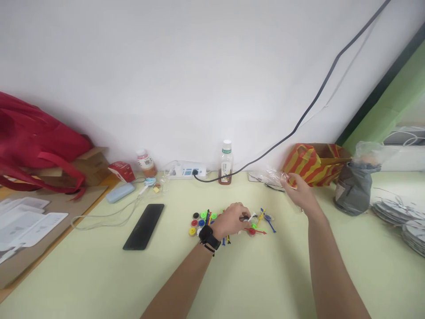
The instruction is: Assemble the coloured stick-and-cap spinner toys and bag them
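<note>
My left hand (232,219), with a black watch on its wrist, reaches over small plastic game spinners in the middle of the table. Its fingers are pinched on a white plastic arrow (252,217), with a dark piece close beside it. Round discs, such as the yellow disc (192,231), lie left of this hand. On its right are a red arrow (259,232) and a blue arrow (271,225). My right hand (300,195) is raised further right, its fingers closed on a crinkled clear plastic bag (274,177). Pieces under my left palm are hidden.
A black phone (144,227) lies at the left. Along the wall stand a drink bottle (226,164), a power strip (182,171) and a second bottle (146,164). A striped bag (308,165) and grey pouch (353,188) stand right. A black cable (312,106) hangs across.
</note>
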Demonstrator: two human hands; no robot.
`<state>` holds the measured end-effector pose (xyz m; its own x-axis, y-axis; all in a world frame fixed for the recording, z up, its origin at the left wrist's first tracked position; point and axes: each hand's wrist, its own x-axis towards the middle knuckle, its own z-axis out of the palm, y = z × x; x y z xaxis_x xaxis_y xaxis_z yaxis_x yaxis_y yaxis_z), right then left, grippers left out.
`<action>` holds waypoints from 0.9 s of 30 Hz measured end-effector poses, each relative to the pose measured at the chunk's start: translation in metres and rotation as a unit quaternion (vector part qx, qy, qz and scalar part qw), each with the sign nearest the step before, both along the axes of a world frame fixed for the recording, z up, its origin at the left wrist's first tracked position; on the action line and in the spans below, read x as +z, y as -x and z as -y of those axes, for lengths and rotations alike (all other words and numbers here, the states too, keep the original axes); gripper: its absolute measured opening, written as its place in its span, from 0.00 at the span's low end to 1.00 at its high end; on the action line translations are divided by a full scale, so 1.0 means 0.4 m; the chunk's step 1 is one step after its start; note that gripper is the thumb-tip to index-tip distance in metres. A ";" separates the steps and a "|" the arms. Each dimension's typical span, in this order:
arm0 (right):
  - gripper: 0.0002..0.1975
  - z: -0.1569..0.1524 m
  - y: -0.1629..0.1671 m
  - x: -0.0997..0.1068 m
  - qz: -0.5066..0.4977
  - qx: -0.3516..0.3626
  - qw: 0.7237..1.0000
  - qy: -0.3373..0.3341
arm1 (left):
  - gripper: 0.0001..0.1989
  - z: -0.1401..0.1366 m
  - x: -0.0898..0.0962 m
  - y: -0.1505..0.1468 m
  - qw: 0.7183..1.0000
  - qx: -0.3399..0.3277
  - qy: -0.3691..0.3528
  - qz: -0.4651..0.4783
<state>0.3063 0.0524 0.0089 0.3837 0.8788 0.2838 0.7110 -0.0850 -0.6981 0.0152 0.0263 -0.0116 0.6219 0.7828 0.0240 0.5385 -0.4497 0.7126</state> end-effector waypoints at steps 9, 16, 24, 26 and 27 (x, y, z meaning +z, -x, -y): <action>0.12 0.022 0.070 0.031 0.046 0.256 0.959 0.115 | 0.17 -0.001 0.005 -0.001 0.990 0.003 0.119 0.073; 0.14 0.032 0.144 0.032 0.087 0.389 0.896 0.194 | 0.14 0.003 0.065 0.009 0.981 -0.111 0.095 0.131; 0.12 0.060 0.225 0.017 0.119 0.436 0.871 0.191 | 0.17 -0.004 0.162 0.086 0.967 -0.040 0.135 0.213; 0.09 0.061 0.243 0.007 0.121 0.460 0.849 0.232 | 0.18 -0.012 0.167 0.105 0.970 0.011 0.113 0.213; 0.08 0.060 0.247 0.004 0.121 0.464 0.838 0.261 | 0.18 -0.015 0.166 0.113 0.971 0.028 0.106 0.211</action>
